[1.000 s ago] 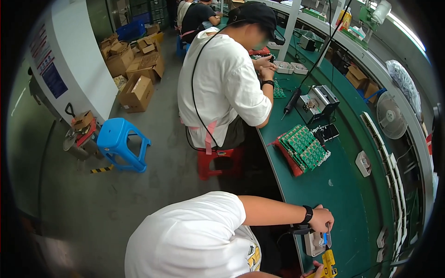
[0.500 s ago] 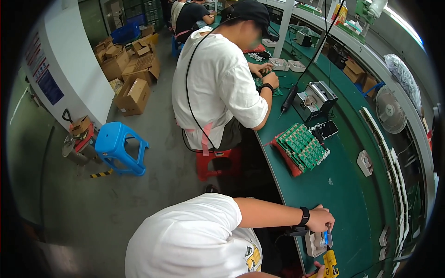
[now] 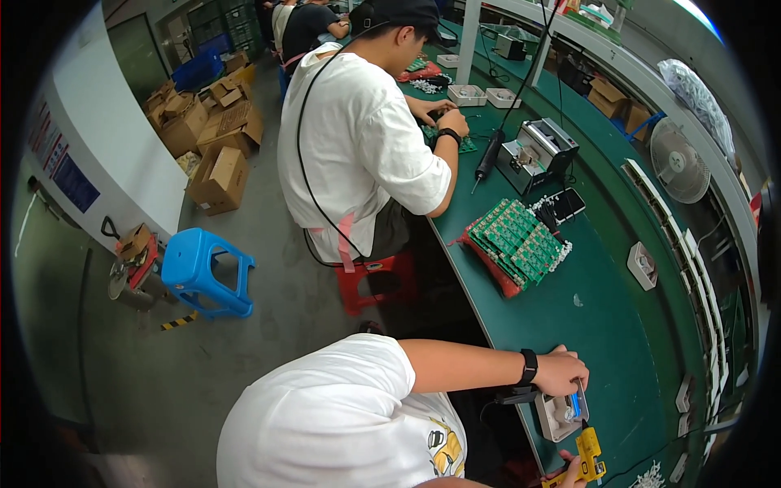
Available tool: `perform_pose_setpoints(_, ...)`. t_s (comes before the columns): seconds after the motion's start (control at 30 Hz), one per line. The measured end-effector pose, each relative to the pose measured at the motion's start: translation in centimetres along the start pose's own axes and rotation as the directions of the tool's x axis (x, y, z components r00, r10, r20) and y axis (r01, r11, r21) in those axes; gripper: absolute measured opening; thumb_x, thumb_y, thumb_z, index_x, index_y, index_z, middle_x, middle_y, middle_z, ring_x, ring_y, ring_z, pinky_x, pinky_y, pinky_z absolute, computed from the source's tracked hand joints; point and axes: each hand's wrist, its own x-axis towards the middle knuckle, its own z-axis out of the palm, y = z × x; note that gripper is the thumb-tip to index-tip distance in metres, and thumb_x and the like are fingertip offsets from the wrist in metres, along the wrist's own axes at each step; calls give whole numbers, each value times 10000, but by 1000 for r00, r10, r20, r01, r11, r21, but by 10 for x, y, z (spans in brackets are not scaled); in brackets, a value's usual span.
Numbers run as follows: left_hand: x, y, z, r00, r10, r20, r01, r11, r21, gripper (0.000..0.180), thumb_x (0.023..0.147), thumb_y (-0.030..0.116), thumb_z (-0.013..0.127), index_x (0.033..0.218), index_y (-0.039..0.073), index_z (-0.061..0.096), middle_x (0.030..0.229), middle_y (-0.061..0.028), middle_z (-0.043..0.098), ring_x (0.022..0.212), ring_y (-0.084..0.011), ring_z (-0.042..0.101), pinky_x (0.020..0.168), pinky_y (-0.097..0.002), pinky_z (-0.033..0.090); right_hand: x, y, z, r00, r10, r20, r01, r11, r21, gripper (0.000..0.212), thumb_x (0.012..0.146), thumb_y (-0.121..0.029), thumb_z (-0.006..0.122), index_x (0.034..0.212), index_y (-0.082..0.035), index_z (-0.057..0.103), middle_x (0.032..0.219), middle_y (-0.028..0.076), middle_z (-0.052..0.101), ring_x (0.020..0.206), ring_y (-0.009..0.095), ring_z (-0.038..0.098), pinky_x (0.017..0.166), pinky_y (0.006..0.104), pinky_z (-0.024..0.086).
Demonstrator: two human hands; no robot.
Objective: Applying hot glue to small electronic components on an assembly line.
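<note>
My left hand reaches across to a small white plastic box near the bench's front edge, its fingers closed on the rim at the far corner. Inside the box lie a blue piece and some whitish, partly clear parts too small to make out. Low in the picture, my right hand grips a yellow hot glue gun. The gun's dark nozzle points at the box's near right corner; whether it touches cannot be told. Part of my right hand is cut off by the lower edge.
Green circuit boards are stacked on a red bag farther up the green bench. Beyond sit a phone, a metal machine and a hanging electric screwdriver. A co-worker handles boards. Behind stands a blue stool.
The view has shifted slightly, so the bench scene sits a little differently. Both hands keep their holds. The glue gun is a bit lower and farther right in the picture, its nozzle now more visible.
</note>
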Motion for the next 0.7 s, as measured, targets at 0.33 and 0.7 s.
perform_pose_setpoints(0.33, -3, 11, 6, 992, 123, -42, -114, 979, 168, 247, 823, 208, 697, 1051, 221, 791, 1072, -57, 751, 1101, -348, 642, 950, -496, 424, 5, 5, 10, 990, -144, -6, 144, 988, 51, 341, 1074, -205, 654, 1372, -42, 628, 1004, 50, 756, 561, 33, 496, 486, 202, 375)
perform_pose_setpoints(0.7, 3, 12, -17, 975, 91, 204, -106, 992, 68, 477, 867, 47, 514, 1311, 143, 659, 1212, -35, 668, 1178, -206, 592, 1099, -395, 305, 35, -22, 22, 969, -59, 238, 78, 994, -73, 313, 1065, -266, 668, 1264, -24, 668, 889, 24, 740, 624, 49, 580, 518, 214, 465)
